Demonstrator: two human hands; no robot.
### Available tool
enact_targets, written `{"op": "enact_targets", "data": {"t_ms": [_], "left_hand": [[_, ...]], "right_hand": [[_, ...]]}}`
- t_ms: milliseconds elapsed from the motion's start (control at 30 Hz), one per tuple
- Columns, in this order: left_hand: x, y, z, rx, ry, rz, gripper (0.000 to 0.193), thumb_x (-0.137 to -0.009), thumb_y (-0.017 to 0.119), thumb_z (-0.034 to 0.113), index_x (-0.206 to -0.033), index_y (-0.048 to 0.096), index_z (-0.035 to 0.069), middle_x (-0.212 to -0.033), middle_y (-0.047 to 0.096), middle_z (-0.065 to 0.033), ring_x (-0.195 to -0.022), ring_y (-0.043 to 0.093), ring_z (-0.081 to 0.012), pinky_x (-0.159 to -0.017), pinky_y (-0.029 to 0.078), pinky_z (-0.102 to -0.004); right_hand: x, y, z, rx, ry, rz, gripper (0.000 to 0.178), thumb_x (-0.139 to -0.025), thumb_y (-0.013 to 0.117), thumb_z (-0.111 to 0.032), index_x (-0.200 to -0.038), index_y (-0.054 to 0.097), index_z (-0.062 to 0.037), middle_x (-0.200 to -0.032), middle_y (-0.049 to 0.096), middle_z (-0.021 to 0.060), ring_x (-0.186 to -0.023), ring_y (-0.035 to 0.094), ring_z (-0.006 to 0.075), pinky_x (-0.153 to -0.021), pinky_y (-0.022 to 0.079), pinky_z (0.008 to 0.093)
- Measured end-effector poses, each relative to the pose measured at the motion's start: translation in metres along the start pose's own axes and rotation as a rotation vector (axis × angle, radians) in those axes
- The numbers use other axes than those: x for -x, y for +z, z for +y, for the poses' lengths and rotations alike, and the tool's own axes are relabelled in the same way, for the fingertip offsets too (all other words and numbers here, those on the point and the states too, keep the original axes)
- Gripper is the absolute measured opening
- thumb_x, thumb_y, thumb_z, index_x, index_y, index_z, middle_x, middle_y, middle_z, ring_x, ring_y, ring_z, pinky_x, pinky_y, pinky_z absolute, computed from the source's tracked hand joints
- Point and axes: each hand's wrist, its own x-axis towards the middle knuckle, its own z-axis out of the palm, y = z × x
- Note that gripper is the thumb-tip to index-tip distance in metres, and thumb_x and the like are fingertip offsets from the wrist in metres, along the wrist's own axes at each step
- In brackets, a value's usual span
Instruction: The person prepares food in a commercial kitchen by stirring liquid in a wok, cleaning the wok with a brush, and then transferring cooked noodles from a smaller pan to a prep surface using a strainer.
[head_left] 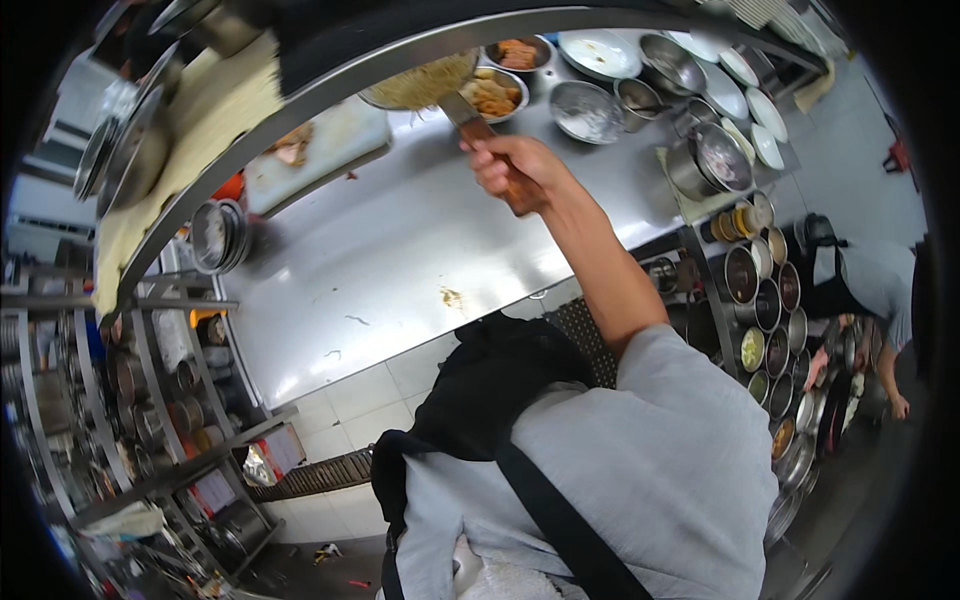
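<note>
My right hand (522, 170) reaches forward over the steel worktop, fingers closed round the brown grip of a wooden-handled tool (519, 197). A flat metal piece runs from the grip toward a round, yellowish, stringy or mesh-like thing (425, 82). Whether the two are joined I cannot tell, since the shelf edge cuts off its far side. Just right of it is a steel bowl of golden fried-looking pieces (490, 95), and behind that a bowl of orange food (518, 53). My left hand is not in view; only the grey sleeve (430, 540) shows.
A white cutting board (330, 160) with a food piece lies at the left, near stacked metal bowls (220, 237). A raised shelf edge (330, 78) overhangs the worktop's far side. Pots (690, 170) and plates stand at the right; beyond several containers is another person's arm (888, 375).
</note>
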Motion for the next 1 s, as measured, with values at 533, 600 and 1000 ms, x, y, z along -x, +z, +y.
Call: {"op": "enact_targets", "data": {"t_ms": [533,600,1000], "left_hand": [[-0.037,-0.019,0.072,-0.040,0.042,-0.029,0.086,-0.077,0.074,0.038,-0.142,0.032,0.001,-0.117,0.061,-0.0298,-0.111,0.059,-0.0441,-0.094,0.048,-0.0448],[-0.032,-0.006,0.048,0.013,0.003,-0.009,0.086,-0.077,0.074,0.039,-0.142,0.032,0.001,-0.117,0.061,-0.0300,-0.111,0.059,-0.0442,-0.094,0.048,-0.0448],[-0.013,-0.018,0.115,0.105,0.058,0.249,0.082,-0.079,0.071,0.041,-0.142,0.033,0.008,-0.108,0.064,-0.0310,-0.105,0.061,-0.0447,-0.093,0.049,-0.0473]], "right_hand": [[0.103,-0.019,0.006,0.039,-0.070,0.138,0.014,-0.092,0.051,-0.007,-0.105,0.046,-0.0039,-0.075,0.048,0.0007,-0.056,0.043,0.0072,-0.048,0.038,0.0242],[0.113,0.005,0.026,0.094,0.048,0.186,0.021,-0.094,0.050,-0.009,-0.114,0.047,-0.0039,-0.074,0.047,-0.0010,-0.053,0.040,0.0046,-0.044,0.034,0.0208],[0.117,0.042,0.108,0.285,0.603,0.039,0.034,-0.093,0.053,-0.015,-0.126,0.049,-0.0072,-0.071,0.044,-0.0020,-0.048,0.039,0.0045,-0.038,0.033,0.0208]]}}
